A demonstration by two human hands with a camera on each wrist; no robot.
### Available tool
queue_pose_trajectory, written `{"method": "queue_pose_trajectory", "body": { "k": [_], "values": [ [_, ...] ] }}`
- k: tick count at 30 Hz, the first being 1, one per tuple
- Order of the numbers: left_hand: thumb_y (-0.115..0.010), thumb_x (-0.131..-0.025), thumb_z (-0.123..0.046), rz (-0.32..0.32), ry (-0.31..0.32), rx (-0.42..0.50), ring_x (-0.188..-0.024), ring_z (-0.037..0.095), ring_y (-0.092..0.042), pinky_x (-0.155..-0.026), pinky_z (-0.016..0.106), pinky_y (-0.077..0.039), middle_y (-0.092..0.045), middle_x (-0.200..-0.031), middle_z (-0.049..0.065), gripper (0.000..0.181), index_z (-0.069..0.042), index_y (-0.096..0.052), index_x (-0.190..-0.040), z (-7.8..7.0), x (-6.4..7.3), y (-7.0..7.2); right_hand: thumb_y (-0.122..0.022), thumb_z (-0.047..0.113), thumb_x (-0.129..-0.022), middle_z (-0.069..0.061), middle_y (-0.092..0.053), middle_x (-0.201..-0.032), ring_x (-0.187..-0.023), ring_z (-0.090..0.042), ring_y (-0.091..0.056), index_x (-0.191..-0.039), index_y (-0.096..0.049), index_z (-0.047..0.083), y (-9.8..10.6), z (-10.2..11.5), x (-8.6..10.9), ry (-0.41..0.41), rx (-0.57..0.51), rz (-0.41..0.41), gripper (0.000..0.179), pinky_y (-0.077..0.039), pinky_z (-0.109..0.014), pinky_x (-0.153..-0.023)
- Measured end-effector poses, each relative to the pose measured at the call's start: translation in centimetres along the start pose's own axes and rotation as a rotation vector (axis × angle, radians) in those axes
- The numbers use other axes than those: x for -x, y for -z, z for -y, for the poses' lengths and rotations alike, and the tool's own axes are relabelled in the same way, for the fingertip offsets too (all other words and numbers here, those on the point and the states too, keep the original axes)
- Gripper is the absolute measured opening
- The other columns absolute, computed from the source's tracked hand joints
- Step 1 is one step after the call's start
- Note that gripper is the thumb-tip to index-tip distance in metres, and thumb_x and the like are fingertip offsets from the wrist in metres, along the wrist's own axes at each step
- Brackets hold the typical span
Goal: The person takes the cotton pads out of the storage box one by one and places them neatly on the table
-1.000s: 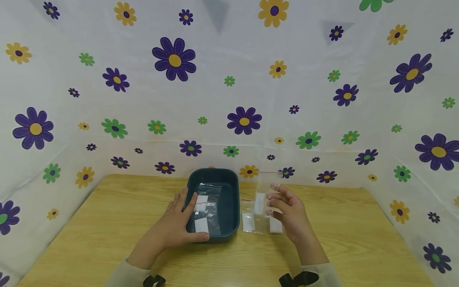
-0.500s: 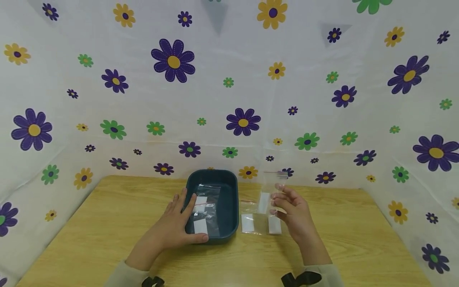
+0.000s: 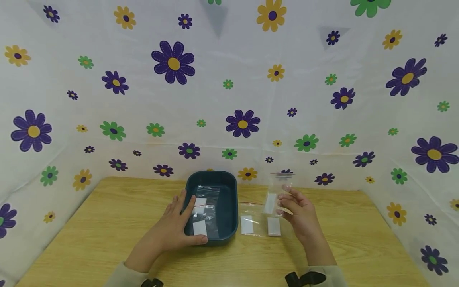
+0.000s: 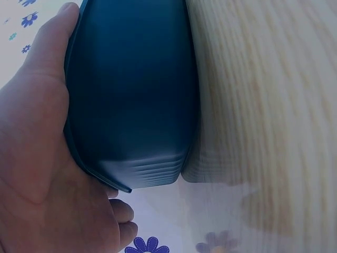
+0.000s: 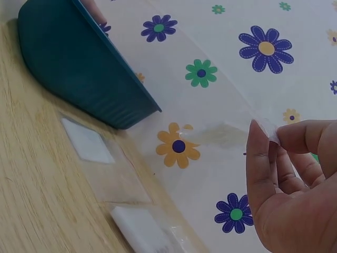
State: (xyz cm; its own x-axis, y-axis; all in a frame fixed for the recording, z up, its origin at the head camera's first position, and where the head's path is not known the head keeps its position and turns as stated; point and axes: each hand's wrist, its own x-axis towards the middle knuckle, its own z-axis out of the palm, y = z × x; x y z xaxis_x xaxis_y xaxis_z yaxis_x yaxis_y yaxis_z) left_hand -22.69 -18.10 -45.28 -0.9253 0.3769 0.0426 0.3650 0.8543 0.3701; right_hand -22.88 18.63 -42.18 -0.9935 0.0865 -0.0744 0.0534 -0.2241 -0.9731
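My left hand [image 3: 170, 229] rests over the left rim of a dark teal plastic bin [image 3: 236, 209], fingers extended and spread, thumb along the front edge. In the left wrist view the palm lies against the bin's rim [image 4: 73, 150]. Between thumb and fingertips, my right hand [image 3: 299, 215] pinches a clear zip bag [image 3: 279, 185], held upright above the table. A white rectangular piece [image 3: 270, 203] shows in the bag's lower part. In the right wrist view, thumb and index finger meet on the film [image 5: 271, 130]. Two similar bags, one a front bag [image 3: 212, 223], lie inside the bin.
Right of the bin, a flat clear bag [image 3: 258, 227] with a white piece [image 3: 246, 225] lies on the wooden table [image 3: 244, 263]. Close beside it is a thicker white rectangle [image 3: 274, 226]. A flower-patterned white cloth [image 3: 215, 99] stands behind the table.
My right hand has moved slightly right, carrying the zip bag away from the bags on the table and uncovering more of them. The left hand stays on the bin.
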Motion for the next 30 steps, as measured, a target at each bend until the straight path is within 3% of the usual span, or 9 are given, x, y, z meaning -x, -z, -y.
{"method": "queue_pose_trajectory", "body": {
  "k": [24, 30],
  "values": [
    [-0.065, -0.073, -0.080, -0.004, 0.001, -0.005, -0.150, 0.049, -0.004, -0.119, 0.063, -0.012, 0.002, -0.167, 0.021, 0.122, -0.012, -0.016, -0.161, -0.2, 0.0, -0.1, -0.054, 0.007, -0.102, 0.008, -0.066, -0.103, -0.097, -0.009, -0.062, -0.144, -0.048, 0.010, 2.1, 0.1, -0.3, -0.049, 0.049, -0.048, 0.043, -0.056, -0.023, -0.083],
    [-0.065, -0.072, -0.081, 0.001, 0.004, -0.003, -0.150, 0.050, -0.004, -0.119, 0.063, -0.013, 0.003, -0.166, 0.022, 0.123, -0.011, -0.016, -0.161, -0.2, 0.1, 0.1, -0.057, 0.006, -0.100, 0.007, -0.067, -0.098, -0.091, -0.008, -0.063, -0.131, -0.058, 0.015, 2.5, -0.1, -0.3, -0.038, 0.017, -0.043, 0.033, -0.054, -0.023, -0.077]
  ]
}}
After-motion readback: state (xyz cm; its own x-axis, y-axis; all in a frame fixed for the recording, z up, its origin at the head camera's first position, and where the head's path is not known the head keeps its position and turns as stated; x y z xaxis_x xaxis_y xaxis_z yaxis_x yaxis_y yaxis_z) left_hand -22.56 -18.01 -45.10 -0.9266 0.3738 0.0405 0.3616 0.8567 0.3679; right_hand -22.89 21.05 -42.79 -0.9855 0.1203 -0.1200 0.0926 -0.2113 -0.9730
